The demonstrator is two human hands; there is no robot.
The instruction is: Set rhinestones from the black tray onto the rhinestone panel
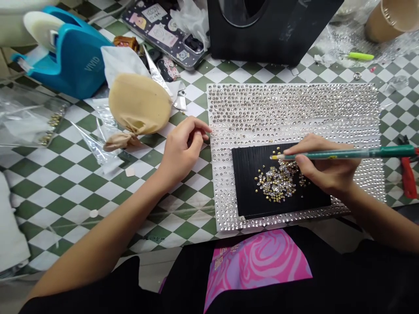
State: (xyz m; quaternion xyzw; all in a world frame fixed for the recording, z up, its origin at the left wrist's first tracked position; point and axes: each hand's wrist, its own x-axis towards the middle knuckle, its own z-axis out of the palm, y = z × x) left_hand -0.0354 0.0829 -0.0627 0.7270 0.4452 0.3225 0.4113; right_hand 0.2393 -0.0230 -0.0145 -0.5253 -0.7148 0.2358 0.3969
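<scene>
My right hand (327,168) pinches a slim green pick-up pen (347,154) with a pale yellow tip. The tip is over a black board (248,174), at the upper side of a pile of loose rhinestones (278,183), silver and gold. Whether a stone sticks to the tip is too small to tell. Beneath the board lies a white sheet (225,213) covered in rows of clear rhinestones. My left hand (183,148) rests on the table with its fingers curled in, nothing visible in them, fingertips at the sheet's left edge.
Left of the sheet lie a tan cloth-wrapped pad (140,104), clear plastic bags (26,117) and a blue tape dispenser (78,61). Behind stand a phone (166,35), a black box (262,39) and a brown cup (389,22). Red-handled pliers (408,176) lie at right.
</scene>
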